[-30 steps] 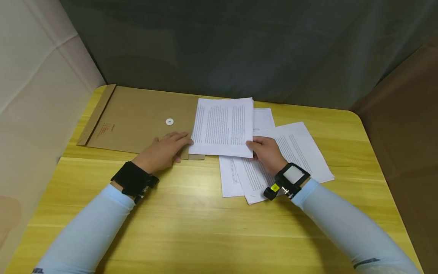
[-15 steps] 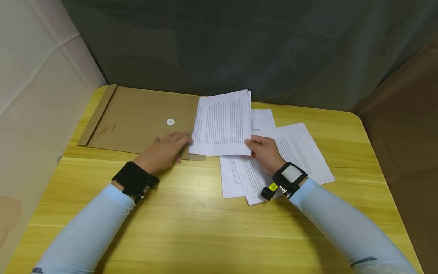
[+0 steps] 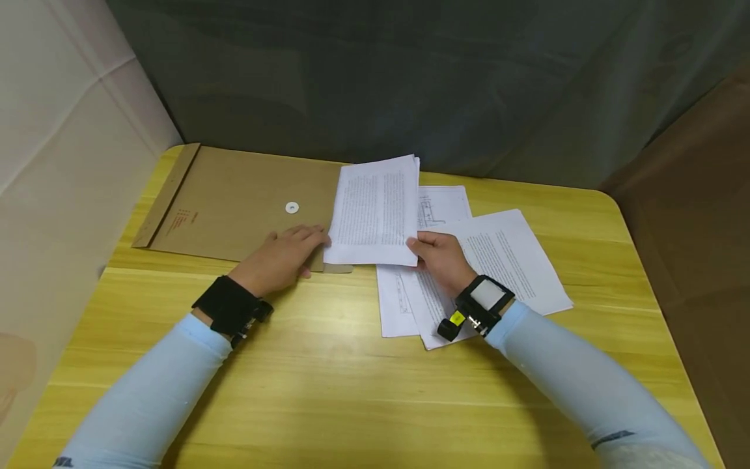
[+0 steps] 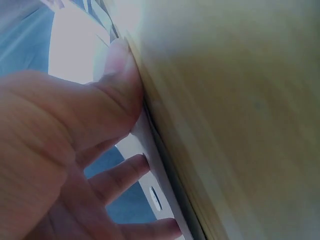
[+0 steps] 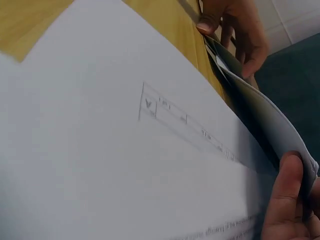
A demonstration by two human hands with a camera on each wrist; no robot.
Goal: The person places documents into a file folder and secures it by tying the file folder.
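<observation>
Right hand (image 3: pixel 441 259) pinching the near right corner of a small sheaf of printed sheets (image 3: pixel 375 210), lifted at twelve o'clock from it. Left hand (image 3: pixel 280 255) flat, fingers straight, pressing the brown envelope (image 3: pixel 234 202) at nine o'clock of the sheaf, fingertips touching its edge.

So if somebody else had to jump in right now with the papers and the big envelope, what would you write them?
Left hand: fingers flat at the mouth of the brown envelope, touching the sheets' edge.
Right hand: pinches the stack of printed sheets at its right corner, lifted and bowed.
Stack's left edge is at the envelope mouth; how far in, I cannot tell.
Left: more loose pages lie on the yellow table under the right wrist.
</observation>
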